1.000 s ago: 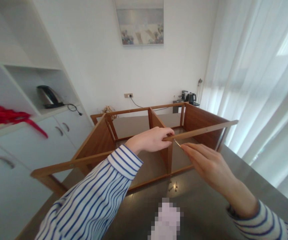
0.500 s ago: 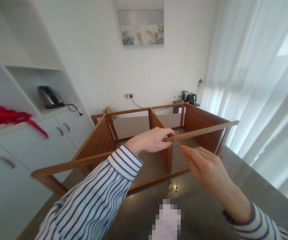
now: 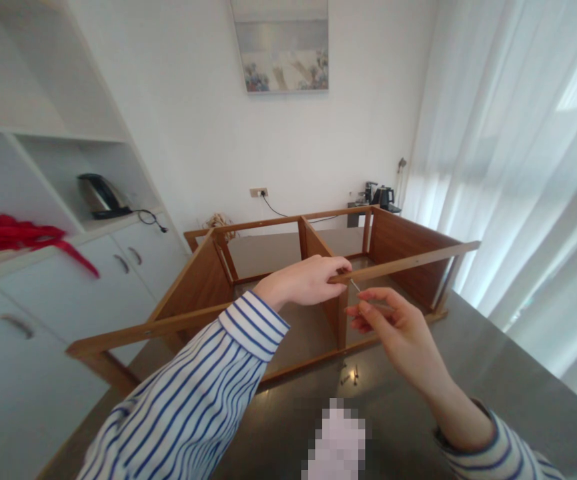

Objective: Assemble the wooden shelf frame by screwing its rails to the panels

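Note:
A wooden shelf unit [image 3: 418, 258] lies on its side. My left hand [image 3: 313, 279] is closed round its upper near rail, where the middle panel [image 3: 341, 327] meets it. Just right of that, my right hand [image 3: 401, 333] pinches the end of a thin metal hex key [image 3: 355, 286] between thumb and forefinger, the other fingers curled loosely. The key slants up to the rail beside the panel; its tip is hidden there. Several loose screws [image 3: 351, 377] lie in front of the unit, below my hands.
The unit rests on a dark, shiny table [image 3: 488, 360]. A pixelated pale patch [image 3: 338, 443] covers something at the near edge. At left, a white cabinet [image 3: 68, 280] bears a kettle [image 3: 99, 195] and red cloth [image 3: 13, 235]. White curtains [image 3: 508, 167] hang at right.
My right hand has turned and shifted slightly left and up, its fingers loosening from a closed grip to a light pinch on the key. My left hand keeps its hold on the rail.

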The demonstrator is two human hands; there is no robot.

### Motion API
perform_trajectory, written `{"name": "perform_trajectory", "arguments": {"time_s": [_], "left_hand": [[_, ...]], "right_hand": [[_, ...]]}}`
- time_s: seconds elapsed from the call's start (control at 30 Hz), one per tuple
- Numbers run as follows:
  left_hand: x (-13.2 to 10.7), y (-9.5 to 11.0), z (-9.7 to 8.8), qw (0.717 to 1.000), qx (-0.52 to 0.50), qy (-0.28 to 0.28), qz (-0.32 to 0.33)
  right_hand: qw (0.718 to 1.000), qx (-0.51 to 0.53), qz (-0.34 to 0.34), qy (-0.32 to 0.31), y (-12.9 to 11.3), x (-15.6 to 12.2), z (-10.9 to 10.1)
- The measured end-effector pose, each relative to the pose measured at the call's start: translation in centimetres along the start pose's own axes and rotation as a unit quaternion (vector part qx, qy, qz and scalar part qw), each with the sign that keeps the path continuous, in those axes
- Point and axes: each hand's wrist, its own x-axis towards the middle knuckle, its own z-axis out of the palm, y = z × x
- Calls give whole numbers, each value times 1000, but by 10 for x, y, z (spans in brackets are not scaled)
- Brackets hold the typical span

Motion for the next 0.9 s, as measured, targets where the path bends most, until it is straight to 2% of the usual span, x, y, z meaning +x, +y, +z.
{"name": "perform_trajectory", "arguments": {"time_s": [0.1, 0.17, 0.3, 0.4, 0.5, 0.6, 0.73, 0.9], "left_hand": [[0, -1, 1, 1000, -1, 0, 2], [0, -1, 1, 1000, -3, 2, 4], [0, -1, 1, 1000, -3, 4, 2], [1, -1, 1, 1000, 0, 5, 5], [1, -2, 2, 1000, -6, 3, 11], [1, -2, 2, 1000, -10, 2, 8], [0, -2, 2, 1000, -12, 3, 7], [0, -2, 2, 1000, -10, 0, 8]], "right_hand": [[993, -102, -49, -20, 6, -1, -8], [976, -195, -91, -46, 7, -1, -16], [905, -359, -205, -100, -4, 2, -32], [842, -443, -289, -100, -12, 6, -38], [807, -477, -337, -91, -14, 8, -37], [797, -480, -360, -78, -13, 9, -33], [800, -473, -362, -68, -12, 10, -28], [842, -420, -336, -36, -11, 10, -24]]}}
